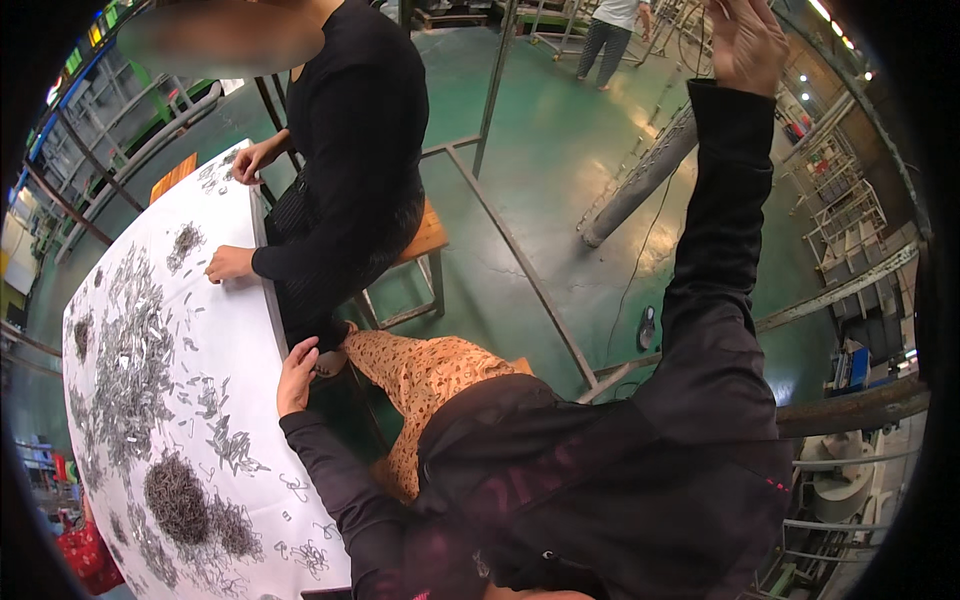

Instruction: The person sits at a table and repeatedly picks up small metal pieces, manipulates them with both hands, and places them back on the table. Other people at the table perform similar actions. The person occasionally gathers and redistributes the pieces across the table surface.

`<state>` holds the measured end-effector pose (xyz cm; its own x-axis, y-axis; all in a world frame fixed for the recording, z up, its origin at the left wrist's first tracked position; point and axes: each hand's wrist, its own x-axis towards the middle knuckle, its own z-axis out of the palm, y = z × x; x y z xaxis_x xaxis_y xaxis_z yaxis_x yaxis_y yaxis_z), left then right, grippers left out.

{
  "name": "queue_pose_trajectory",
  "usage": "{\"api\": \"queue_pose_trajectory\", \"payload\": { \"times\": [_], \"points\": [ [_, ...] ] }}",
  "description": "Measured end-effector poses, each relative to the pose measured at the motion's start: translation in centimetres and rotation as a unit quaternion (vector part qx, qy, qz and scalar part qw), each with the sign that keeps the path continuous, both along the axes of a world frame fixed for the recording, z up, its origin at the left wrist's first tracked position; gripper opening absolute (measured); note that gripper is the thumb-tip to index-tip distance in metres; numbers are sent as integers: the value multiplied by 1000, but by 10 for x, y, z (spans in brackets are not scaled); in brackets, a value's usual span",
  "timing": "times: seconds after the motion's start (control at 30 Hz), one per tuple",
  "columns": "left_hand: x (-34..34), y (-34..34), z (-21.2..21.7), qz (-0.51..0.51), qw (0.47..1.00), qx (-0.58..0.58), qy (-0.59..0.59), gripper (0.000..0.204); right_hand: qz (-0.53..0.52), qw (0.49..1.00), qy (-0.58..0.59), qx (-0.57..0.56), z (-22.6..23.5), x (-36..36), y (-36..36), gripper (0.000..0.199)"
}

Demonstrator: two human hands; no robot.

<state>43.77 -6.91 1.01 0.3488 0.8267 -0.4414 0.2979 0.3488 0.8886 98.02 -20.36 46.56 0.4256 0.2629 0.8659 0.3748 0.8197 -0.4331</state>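
Observation:
My left hand (297, 378) is at the near edge of a white-covered table (262, 330), fingers loosely stretched and a little bent, with nothing visible in it. My right hand (748, 48) is raised high at the top of the view, away from the table. Its fingers reach upward and apart, their tips cut off by the picture edge, and I see nothing held. Spread over the table are many small grey metal clip-like pieces (130, 370). A dense pile of dark bent wire pieces (178, 497) lies toward the lower end, with loose wire pieces (308, 555) beside it.
A co-worker in black (360, 130) sits across on a wooden stool (430, 235), both hands over the table near small heaps (185, 243). A metal floor frame (520, 260) and a slanted grey post (640, 185) stand to the right. Another person (610, 40) is farther off.

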Motion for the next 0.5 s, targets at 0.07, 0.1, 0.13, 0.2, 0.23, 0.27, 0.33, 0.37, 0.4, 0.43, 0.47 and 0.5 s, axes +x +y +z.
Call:
{"api": "queue_pose_trajectory", "payload": {
  "times": [0.07, 0.1, 0.13, 0.2, 0.23, 0.27, 0.33, 0.37, 0.4, 0.43, 0.47, 0.5],
  "points": [
    [0, 0, 1, -1, 1000, -1, 22, 36, -79, 997, 5, 10, 10, 28, -17, 19],
    [-1, 1, 0, -7, 1000, -5, 29, 37, -81, 996, 15, 24, 13, 43, -24, 15],
    [-2, 2, 0, -15, 1000, -8, 20, 37, -98, 995, 2, 19, 21, 57, -32, 17],
    [-5, 3, -4, -21, 999, -16, 33, 37, -135, 991, -20, 7, 32, 82, -47, 25],
    [-7, 5, -7, -31, 999, -8, 32, 37, -123, 992, -22, -4, 33, 91, -55, 25],
    [-8, 6, -11, -29, 998, -19, 44, 37, -152, 988, -11, -6, 33, 98, -60, 24],
    [-11, 9, -21, -32, 998, -8, 54, 39, -203, 979, -20, -9, 32, 105, -66, 22],
    [-13, 13, -26, -43, 998, -33, 40, 40, -221, 974, -43, -29, 34, 107, -70, 22],
    [-15, 17, -30, -56, 997, -51, 28, 41, -257, 965, -34, -46, 35, 107, -74, 21],
    [-16, 19, -36, -62, 997, -48, 20, 40, -282, 956, -40, -64, 36, 106, -78, 21],
    [-17, 22, -39, -65, 997, -44, 13, 39, -313, 945, -42, -85, 39, 105, -81, 21],
    [-19, 23, -42, -69, 997, -40, 0, 38, -303, 947, -46, -92, 43, 103, -84, 20]
  ]
}}
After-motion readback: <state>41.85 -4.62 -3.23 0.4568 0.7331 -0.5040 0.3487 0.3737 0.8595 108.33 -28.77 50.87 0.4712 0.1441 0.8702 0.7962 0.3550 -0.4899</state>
